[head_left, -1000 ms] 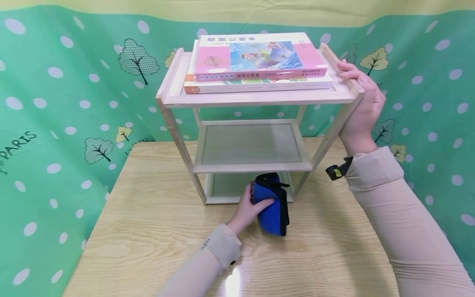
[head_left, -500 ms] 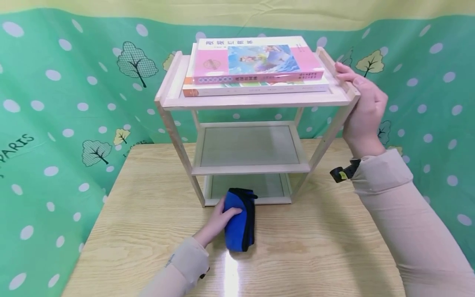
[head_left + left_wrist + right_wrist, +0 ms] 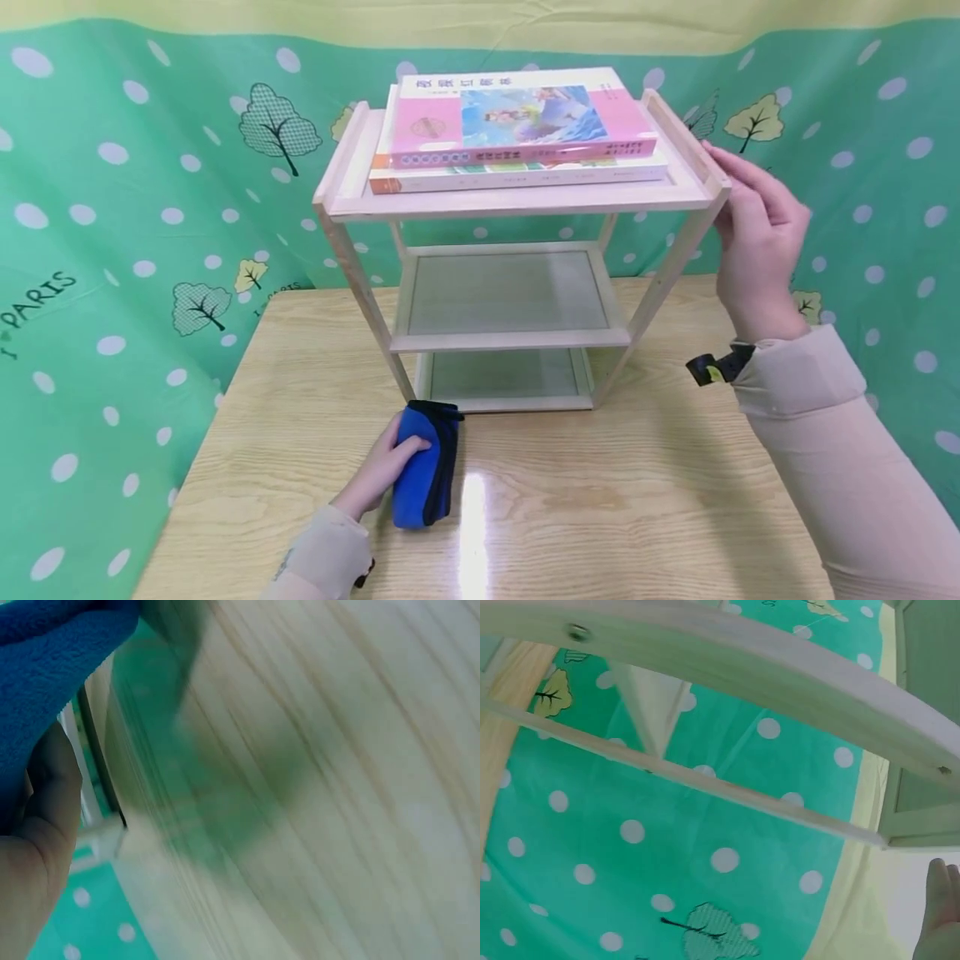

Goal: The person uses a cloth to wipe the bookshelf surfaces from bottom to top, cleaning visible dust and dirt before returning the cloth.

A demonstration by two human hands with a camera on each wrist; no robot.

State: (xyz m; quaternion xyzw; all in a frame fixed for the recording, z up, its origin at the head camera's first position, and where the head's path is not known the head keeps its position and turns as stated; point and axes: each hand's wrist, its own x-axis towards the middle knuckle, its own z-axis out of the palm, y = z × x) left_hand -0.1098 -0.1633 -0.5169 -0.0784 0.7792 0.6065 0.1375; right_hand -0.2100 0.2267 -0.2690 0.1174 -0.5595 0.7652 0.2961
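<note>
A folded blue cloth with black edging [image 3: 417,492] is gripped in my left hand [image 3: 378,468], the thumb pressed on its near face. This stands low over the table, in front of the shelf's left front leg. In the left wrist view the fuzzy blue cloth [image 3: 52,690] fills the upper left, beside the curled fingers. A pale wooden three-tier shelf [image 3: 510,341] stands upright at the middle. Beside its top right rail is my right hand [image 3: 761,250], fingertips at the rail's outer side; whether they touch it is unclear. The right wrist view catches only extended fingers [image 3: 939,907] just under a shelf panel.
Two stacked books [image 3: 525,125] lie on the top tier. A light wood table [image 3: 570,500] carries the shelf. Behind and at both sides hangs a green dotted curtain [image 3: 135,242] with printed trees.
My left hand has drawn the blue cloth leftward and toward me, away from the shelf's bottom tier. My right hand has let go of the top rail and shifted outward to the right.
</note>
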